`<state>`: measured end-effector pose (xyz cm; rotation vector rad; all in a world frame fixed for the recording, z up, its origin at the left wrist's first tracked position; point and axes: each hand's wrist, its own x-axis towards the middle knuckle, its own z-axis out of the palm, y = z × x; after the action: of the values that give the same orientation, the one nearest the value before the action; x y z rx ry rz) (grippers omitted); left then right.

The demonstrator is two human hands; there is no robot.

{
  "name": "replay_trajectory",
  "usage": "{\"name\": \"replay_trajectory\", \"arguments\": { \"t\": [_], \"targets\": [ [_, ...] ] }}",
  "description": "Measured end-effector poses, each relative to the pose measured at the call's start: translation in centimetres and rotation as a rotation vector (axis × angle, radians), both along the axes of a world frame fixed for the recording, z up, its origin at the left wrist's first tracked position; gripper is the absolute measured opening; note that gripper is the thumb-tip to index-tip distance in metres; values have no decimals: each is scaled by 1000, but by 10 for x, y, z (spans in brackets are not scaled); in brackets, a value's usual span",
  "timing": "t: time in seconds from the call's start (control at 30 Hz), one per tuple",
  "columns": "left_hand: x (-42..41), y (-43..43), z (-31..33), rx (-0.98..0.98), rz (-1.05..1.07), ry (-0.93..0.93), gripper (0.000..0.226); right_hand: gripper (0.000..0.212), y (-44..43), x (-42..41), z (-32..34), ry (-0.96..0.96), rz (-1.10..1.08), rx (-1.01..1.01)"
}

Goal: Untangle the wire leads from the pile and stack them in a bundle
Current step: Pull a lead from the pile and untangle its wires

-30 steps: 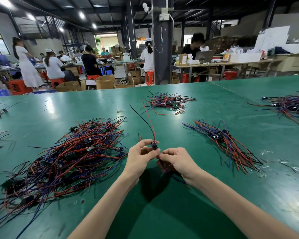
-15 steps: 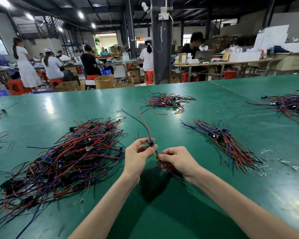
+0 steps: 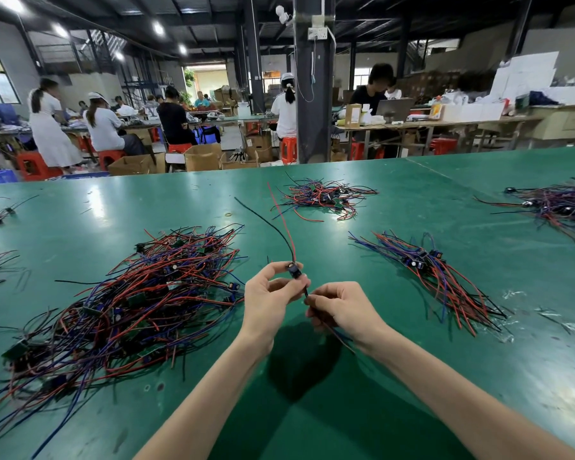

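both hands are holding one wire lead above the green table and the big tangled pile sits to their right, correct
Not quite. The head view shows the big tangled pile to the left of the hands; the smaller, straighter bundle lies to their right. The rest holds: the left hand and right hand hold one wire lead above the green table.

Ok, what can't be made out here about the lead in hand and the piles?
Head view:
- Lead: its lower wires vanish under the curled fingers of the right hand.
- The part pinched by the left hand: too small to identify.
- Big pile: count lost in the tangle.
- Far-right pile: cut off by the frame edge.
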<state>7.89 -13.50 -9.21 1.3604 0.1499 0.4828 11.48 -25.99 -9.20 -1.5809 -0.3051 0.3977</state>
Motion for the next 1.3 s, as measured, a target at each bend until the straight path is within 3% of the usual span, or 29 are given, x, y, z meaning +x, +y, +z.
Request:
{"name": "replay_trajectory", "arguments": {
  "t": [0.17,0.3,0.47,0.6,0.87,1.07,1.3],
  "targets": [
    [0,9,5,-55,39,15,20,20,1,0,1,-4,32,1],
    [-1,16,8,-121,59,36,18,21,2,-2,-2,-65,33,-125],
    [-2,8,10,-101,0,44,17,23,-1,1,-2,-104,3,-161],
    [-2,18,15,-116,68,38,15,18,-1,0,0,-109,18,-168],
    [-3,20,15,-131,55,30,14,16,-5,3,0,-209,-18,-361],
    [-1,25,13,-155,154,16,15,18,-8,1,2,-205,37,-309],
    [2,27,11,-157,204,-51,15,16,-7,0,1,-314,8,-397]
  ]
}}
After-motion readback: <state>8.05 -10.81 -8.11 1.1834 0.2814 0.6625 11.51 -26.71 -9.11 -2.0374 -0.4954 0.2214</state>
